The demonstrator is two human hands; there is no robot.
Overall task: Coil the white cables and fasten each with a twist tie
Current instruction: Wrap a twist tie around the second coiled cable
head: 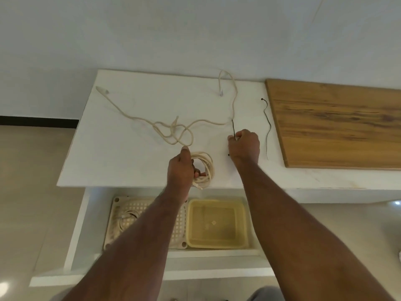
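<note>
— What's nearest?
— My left hand point(181, 168) grips the coiled white cable point(205, 168) at the bench's point(121, 161) front edge; right hand point(244, 146) pinches a black twist tie point(233, 128).
— Farther?
— A loose white cable point(173, 129) sprawls toward the back edge.

This looks like a plain room in a home. A white desk point(134, 161) stands against a bare white wall point(152, 29), over glossy beige floor tiles point(32, 192) edged by a dark skirting strip point(39, 120). On an open shelf point(208, 253) below sit a perforated plastic tray point(121, 213) and a yellowish plastic tub point(217, 224). A wooden board point(336, 122) lies on the desk.
</note>
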